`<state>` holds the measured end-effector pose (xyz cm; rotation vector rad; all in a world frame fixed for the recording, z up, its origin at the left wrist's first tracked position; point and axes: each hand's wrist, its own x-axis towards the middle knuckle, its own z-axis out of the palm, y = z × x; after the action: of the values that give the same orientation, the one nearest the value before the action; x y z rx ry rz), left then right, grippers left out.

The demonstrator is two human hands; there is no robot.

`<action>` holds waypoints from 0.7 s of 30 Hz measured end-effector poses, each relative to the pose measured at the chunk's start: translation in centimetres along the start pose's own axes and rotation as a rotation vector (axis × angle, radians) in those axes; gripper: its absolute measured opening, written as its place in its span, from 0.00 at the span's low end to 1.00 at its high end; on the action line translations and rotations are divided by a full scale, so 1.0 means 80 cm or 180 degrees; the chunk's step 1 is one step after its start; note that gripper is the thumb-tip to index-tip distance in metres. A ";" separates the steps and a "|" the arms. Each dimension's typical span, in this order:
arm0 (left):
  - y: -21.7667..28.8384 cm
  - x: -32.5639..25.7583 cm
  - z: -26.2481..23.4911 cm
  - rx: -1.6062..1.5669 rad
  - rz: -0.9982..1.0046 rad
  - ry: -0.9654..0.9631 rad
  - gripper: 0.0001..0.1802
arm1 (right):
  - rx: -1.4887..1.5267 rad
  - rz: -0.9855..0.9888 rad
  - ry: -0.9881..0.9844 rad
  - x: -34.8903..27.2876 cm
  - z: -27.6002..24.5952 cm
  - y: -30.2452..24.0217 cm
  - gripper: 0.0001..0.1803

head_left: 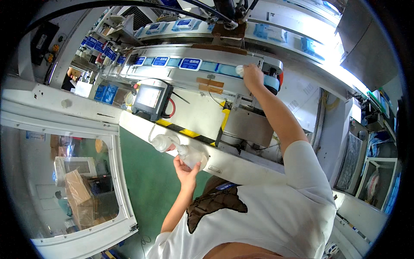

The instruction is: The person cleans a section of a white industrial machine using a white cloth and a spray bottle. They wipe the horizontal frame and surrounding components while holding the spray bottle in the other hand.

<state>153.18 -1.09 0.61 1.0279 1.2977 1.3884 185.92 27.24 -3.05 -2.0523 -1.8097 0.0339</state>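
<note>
Near the edge of the white machine frame, my left hand [186,176] is wrapped round a translucent plastic bottle [194,159] with a narrow white top. Beside it stands a second white bottle [161,143] with a thin curved spout. My right arm reaches far forward, and my right hand [253,78] is closed on a crumpled white wipe [239,70]. It presses the wipe against the light-blue conveyor belt [228,70] close to the belt's right end. Part of the wipe is hidden under my fingers.
White-and-blue lids [190,64] lie in a row along the belt, left of my right hand. A touch-screen panel [148,97] rises between me and the belt. Yellow-black tape [189,133] edges a machine opening. Wrapped packs [185,24] sit on a line farther back.
</note>
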 end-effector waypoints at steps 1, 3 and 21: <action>0.000 0.001 -0.001 -0.0009 0.0027 0.0019 0.38 | 0.0131 -0.0240 -0.0103 0.001 -0.002 -0.005 0.10; -0.006 0.002 -0.003 -0.0054 -0.0007 0.0015 0.38 | 0.0338 -0.0141 -0.0401 0.017 -0.007 0.001 0.10; -0.002 0.007 0.009 -0.0022 0.0067 -0.0132 0.38 | 0.0673 -0.0666 -0.0895 -0.017 -0.020 -0.004 0.11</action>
<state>153.78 -0.41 0.47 1.0631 1.2545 1.3793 185.82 25.56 -1.81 -1.7733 -2.0782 0.4550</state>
